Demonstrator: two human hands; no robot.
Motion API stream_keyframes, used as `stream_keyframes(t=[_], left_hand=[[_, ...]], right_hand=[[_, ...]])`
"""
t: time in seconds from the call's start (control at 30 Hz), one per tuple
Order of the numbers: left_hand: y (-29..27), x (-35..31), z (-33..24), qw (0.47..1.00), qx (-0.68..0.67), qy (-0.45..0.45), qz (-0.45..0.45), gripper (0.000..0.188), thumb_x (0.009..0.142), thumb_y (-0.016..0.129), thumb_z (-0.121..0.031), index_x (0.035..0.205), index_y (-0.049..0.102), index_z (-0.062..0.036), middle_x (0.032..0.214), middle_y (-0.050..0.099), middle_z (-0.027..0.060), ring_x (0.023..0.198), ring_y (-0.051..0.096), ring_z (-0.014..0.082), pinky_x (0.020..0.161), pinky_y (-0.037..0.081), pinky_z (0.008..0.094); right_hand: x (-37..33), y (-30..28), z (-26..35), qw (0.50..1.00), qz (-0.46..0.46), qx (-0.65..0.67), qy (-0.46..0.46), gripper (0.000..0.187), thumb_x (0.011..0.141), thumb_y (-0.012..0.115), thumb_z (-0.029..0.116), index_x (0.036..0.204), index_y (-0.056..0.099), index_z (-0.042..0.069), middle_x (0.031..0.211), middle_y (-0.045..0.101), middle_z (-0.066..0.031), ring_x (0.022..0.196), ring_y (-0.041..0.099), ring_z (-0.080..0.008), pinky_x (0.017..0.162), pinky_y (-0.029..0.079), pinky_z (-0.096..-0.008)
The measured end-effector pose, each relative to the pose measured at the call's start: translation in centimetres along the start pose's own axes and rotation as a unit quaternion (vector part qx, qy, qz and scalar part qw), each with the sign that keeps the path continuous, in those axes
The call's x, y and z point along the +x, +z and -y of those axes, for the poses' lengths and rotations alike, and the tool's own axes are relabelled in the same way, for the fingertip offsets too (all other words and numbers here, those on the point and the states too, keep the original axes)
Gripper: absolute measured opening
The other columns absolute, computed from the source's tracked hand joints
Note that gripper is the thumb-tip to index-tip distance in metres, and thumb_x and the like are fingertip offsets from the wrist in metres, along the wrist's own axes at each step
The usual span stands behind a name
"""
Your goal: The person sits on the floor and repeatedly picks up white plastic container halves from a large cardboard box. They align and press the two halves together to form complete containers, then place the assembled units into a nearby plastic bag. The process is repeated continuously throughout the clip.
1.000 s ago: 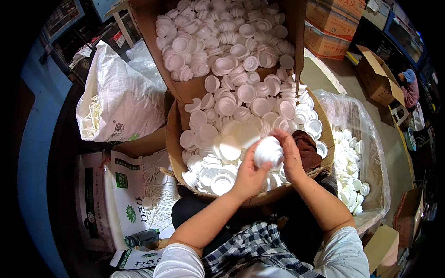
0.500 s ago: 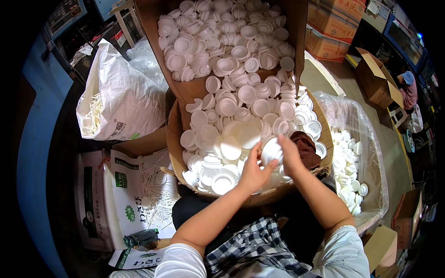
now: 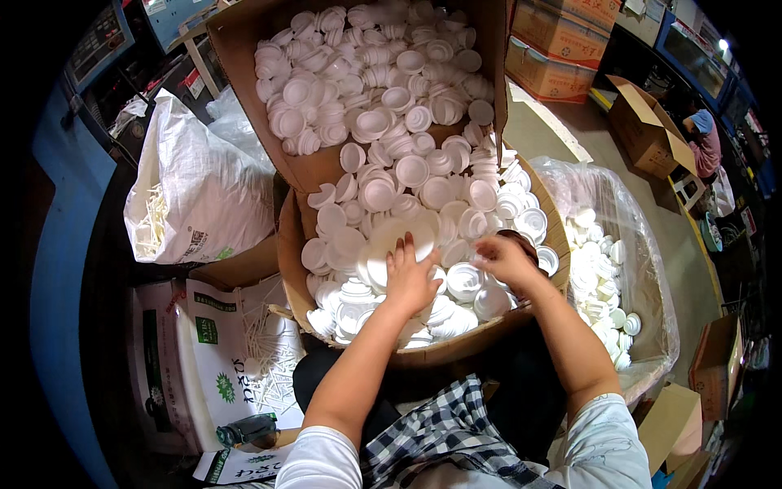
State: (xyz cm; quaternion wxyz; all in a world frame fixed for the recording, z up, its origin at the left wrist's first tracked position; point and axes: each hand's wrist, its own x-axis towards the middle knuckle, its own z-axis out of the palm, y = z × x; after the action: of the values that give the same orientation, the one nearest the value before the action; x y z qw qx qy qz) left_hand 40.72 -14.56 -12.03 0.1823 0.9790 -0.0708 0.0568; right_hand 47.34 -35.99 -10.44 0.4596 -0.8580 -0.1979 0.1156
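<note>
White plastic caps with stepped rings [image 3: 376,196] fill the large cardboard carton [image 3: 533,303] in front of me. Over pale round discs [image 3: 389,244] near the carton's middle, my left hand [image 3: 411,281] lies with its fingers spread. To the right, my right hand [image 3: 509,262] hovers above the caps, its fingers loosely bent and apart, with nothing seen between them. A white ringed cap [image 3: 464,281] lies between the two hands. Dark brown cloth [image 3: 521,243] shows partly behind my right hand.
A raised carton [image 3: 230,77] spills more caps from behind. On the right, a clear plastic bag [image 3: 652,269] holds caps. White sacks [image 3: 204,179] and thin white sticks [image 3: 273,367] are at left. Stacked boxes [image 3: 554,69] stand at the back; a person [image 3: 705,143] sits far right.
The white cap held between both hands has been let go. My left hand has moved left onto the pale discs, and my hands are now apart. The whole view has shifted slightly.
</note>
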Motion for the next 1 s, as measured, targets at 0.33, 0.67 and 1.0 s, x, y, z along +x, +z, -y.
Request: stream_keyframes(t=[0.33, 0.67, 1.0], left_hand=[[-3.2, 0.3, 1.5, 0.701, -0.683, -0.165, -0.125, 0.036, 0.089, 0.041, -0.002, 0.123, 0.032, -0.0111, 0.106, 0.056, 0.0123, 0.091, 0.059, 0.0197, 0.074, 0.052, 0.0330], [-6.2, -1.9, -0.8, 0.547, -0.826, -0.135, 0.009, 0.048, 0.089, 0.045, -0.009, 0.133, 0.027, -0.0018, 0.124, 0.045, 0.0123, 0.107, 0.053, 0.0266, 0.085, 0.050, 0.0445], [-6.5, -2.6, -1.8, 0.531, -0.844, -0.072, 0.026, 0.048, 0.091, 0.047, -0.015, 0.134, 0.027, -0.0079, 0.125, 0.046, 0.0113, 0.111, 0.051, 0.0252, 0.090, 0.046, 0.0453]], right_hand=[[-0.7, 2.2, 2.3, 0.980, 0.067, -0.187, -0.019, 0.047, 0.072, 0.052, 0.005, 0.119, 0.051, 0.013, 0.088, 0.063, -0.0154, 0.082, 0.060, -0.0310, 0.070, 0.047, -0.0394], [-3.0, -0.6, 6.9, 0.832, 0.007, 0.555, -0.008, 0.043, 0.087, 0.051, 0.018, 0.126, 0.041, 0.001, 0.110, 0.054, -0.0083, 0.083, 0.057, -0.0147, 0.061, 0.048, -0.0244], [-2.8, 0.8, 8.2, 0.950, 0.002, 0.306, -0.064, 0.077, 0.068, 0.074, 0.006, 0.131, 0.030, 0.002, 0.121, 0.044, -0.0085, 0.111, 0.047, -0.0185, 0.092, 0.042, -0.0317]])
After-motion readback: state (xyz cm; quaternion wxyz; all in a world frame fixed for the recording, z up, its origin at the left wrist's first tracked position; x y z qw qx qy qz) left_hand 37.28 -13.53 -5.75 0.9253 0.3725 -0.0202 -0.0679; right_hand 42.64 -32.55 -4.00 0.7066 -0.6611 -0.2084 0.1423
